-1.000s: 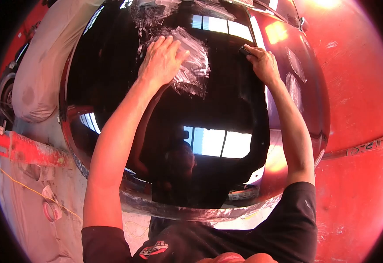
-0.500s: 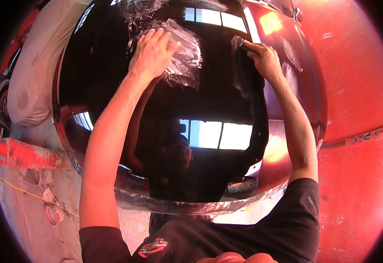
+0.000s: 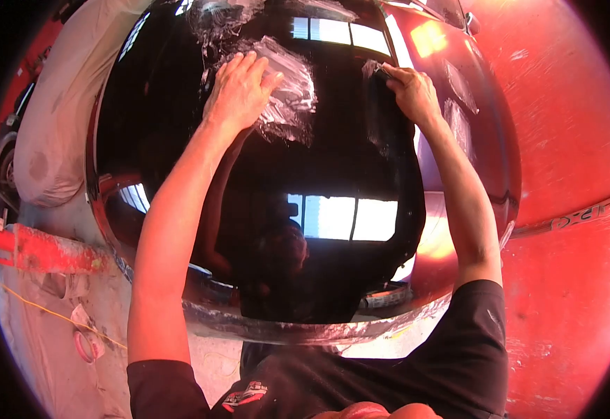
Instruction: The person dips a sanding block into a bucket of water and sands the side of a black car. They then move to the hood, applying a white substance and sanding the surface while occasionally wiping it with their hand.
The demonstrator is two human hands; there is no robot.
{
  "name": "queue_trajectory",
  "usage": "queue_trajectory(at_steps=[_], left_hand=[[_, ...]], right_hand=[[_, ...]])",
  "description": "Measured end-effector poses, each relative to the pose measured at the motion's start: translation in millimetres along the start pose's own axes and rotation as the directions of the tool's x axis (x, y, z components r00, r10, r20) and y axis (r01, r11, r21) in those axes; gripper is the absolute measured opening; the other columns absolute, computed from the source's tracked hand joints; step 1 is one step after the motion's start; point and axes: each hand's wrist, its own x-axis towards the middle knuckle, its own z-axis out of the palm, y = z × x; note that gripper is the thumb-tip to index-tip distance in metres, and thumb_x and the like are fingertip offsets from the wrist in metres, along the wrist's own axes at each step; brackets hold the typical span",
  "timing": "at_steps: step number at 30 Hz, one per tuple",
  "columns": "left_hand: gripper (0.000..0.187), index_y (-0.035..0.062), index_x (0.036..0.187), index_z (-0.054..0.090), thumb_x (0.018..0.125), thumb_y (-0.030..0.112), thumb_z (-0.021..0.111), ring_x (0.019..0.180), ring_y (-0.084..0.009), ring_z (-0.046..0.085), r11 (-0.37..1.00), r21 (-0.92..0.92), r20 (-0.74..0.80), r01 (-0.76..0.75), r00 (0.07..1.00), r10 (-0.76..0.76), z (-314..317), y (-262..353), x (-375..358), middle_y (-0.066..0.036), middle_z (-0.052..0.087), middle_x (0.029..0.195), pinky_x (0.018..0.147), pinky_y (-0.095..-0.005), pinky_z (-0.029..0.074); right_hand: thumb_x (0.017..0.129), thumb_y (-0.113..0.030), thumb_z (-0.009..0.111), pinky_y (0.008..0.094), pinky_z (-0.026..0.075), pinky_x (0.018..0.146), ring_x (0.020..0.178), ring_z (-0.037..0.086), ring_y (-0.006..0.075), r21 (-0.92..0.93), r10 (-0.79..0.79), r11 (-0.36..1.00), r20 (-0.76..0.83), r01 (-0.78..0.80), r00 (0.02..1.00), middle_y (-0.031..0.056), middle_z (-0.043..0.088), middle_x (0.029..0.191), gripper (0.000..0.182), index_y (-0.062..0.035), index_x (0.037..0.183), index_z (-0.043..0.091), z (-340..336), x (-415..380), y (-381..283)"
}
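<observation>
A glossy black car hood (image 3: 333, 167) spreads out in front of me, with window reflections on it. My left hand (image 3: 240, 91) lies flat on the hood with its fingers extended, at the left edge of a whitish smeared patch (image 3: 291, 77). Close to the hood's right edge, my right hand (image 3: 414, 91) has its fingers closed on a small dark block (image 3: 383, 75), pressed to the surface. Most of that block is hidden by the fingers. A fainter pale smear (image 3: 373, 129) runs below it.
More whitish smears (image 3: 224, 17) mark the hood's far end. To the right are a purplish-red fender (image 3: 490, 140) and a large red surface (image 3: 570, 140). A covered long shape (image 3: 53, 153), a red metal beam (image 3: 53, 248), a tape roll (image 3: 85, 346) and a yellow cord (image 3: 46, 309) lie left.
The right hand has shifted slightly left and up along the pale smear, still gripping the dark block. The left hand stays on the hood; the whole view has shifted slightly.
</observation>
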Motion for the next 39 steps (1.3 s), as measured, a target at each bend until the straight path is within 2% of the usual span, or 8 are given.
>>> queue_trajectory(at_steps=[3, 6, 13, 18, 22, 24, 31, 39], left_hand=[[0.052, -0.001, 0.128, 0.065, 0.102, 0.043, 0.055, 0.133, -0.0424, 0.052, 1.0, -0.005, 0.005, 0.003, 1.0, -0.003, 1, 0, 0, -0.027, 0.06, 0.137, 0.114, -0.0499, 0.038], [0.051, -0.0009, 0.128, 0.064, 0.101, 0.042, 0.056, 0.132, -0.0428, 0.052, 1.0, 0.002, 0.027, 0.01, 1.0, -0.01, -4, 4, 0, -0.027, 0.059, 0.137, 0.113, -0.0498, 0.039], [0.042, 0.0018, 0.124, 0.067, 0.101, 0.036, 0.057, 0.129, -0.0418, 0.055, 0.999, 0.04, -0.045, -0.011, 0.999, 0.013, 7, -1, -1, -0.023, 0.06, 0.138, 0.111, -0.0505, 0.041], [0.025, 0.0088, 0.113, 0.071, 0.097, 0.023, 0.06, 0.126, -0.0364, 0.059, 0.954, 0.187, 0.037, -0.234, 0.972, 0.231, 3, -8, -1, -0.015, 0.065, 0.128, 0.107, -0.051, 0.045], [0.026, 0.0031, 0.104, 0.071, 0.099, 0.023, 0.056, 0.117, -0.0338, 0.063, 0.993, -0.115, -0.059, -0.029, 0.998, 0.022, 14, -17, 6, -0.017, 0.071, 0.11, 0.105, -0.0453, 0.047], [0.029, 0.0042, 0.104, 0.072, 0.101, 0.027, 0.054, 0.117, -0.0352, 0.063, 0.927, -0.302, 0.224, 0.223, 0.962, -0.159, -28, -11, 13, -0.019, 0.071, 0.11, 0.105, -0.0431, 0.047], [0.032, 0.0078, 0.117, 0.073, 0.102, 0.031, 0.057, 0.138, -0.0311, 0.051, 0.985, -0.103, 0.016, 0.138, 0.99, -0.137, -86, -66, -35, -0.015, 0.064, 0.138, 0.117, -0.0498, 0.033], [0.032, 0.0055, 0.118, 0.072, 0.102, 0.031, 0.06, 0.139, -0.0293, 0.05, 0.974, -0.096, -0.018, 0.205, 0.978, -0.208, -135, -100, -99, -0.014, 0.064, 0.138, 0.12, -0.0476, 0.03]], right_hand=[[0.088, -0.006, 0.068, 0.0463, 0.052, 0.093, 0.103, 0.067, 0.0379, -0.046, 0.073, 0.997, 0.208, -0.065, 0.975, 0.0173, 0.07, 0.115, 0.038, -0.0095, 0.126, 0.07, -34, -37, -45], [0.085, -0.002, 0.072, 0.045, 0.053, 0.091, 0.102, 0.063, 0.0351, 0.043, 0.019, 0.999, 0.262, -0.032, 0.965, 0.0082, 0.069, 0.124, 0.048, -0.0174, 0.131, 0.069, -73, -89, -83], [0.086, -0.004, 0.07, 0.0453, 0.053, 0.093, 0.101, 0.068, 0.0387, 0.065, 0.058, 0.996, 0.147, -0.068, 0.987, 0.0181, 0.071, 0.114, 0.036, -0.0117, 0.121, 0.074, -15, -4, -20], [0.086, -0.006, 0.071, 0.0444, 0.053, 0.093, 0.102, 0.069, 0.0372, 0.068, 0.183, 0.978, 0.16, -0.196, 0.97, 0.0179, 0.071, 0.113, 0.036, -0.0113, 0.122, 0.074, -24, 0, -44], [0.088, -0.007, 0.071, 0.0429, 0.051, 0.098, 0.108, 0.067, 0.0353, 0.221, 0.07, 0.971, 0.124, -0.096, 0.99, 0.014, 0.071, 0.119, 0.038, -0.014, 0.125, 0.072, -36, -28, -105], [0.088, -0.008, 0.071, 0.0425, 0.052, 0.098, 0.112, 0.063, 0.0342, 0.244, -0.07, 0.969, 0.166, 0.027, 0.984, 0.0115, 0.069, 0.123, 0.039, -0.0147, 0.126, 0.071, -37, -22, -146], [0.087, -0.008, 0.072, 0.0406, 0.056, 0.089, 0.102, 0.064, 0.0319, 0.235, -0.279, 0.944, 0.185, 0.233, 0.942, 0.0107, 0.069, 0.119, 0.039, -0.0133, 0.125, 0.071, -16, -9, -200], [0.089, -0.014, 0.071, 0.0443, 0.055, 0.092, 0.104, 0.065, 0.0355, 0.158, -0.185, 0.975, 0.168, 0.159, 0.968, 0.0128, 0.07, 0.119, 0.036, -0.0165, 0.124, 0.072, 65, 82, -167]])
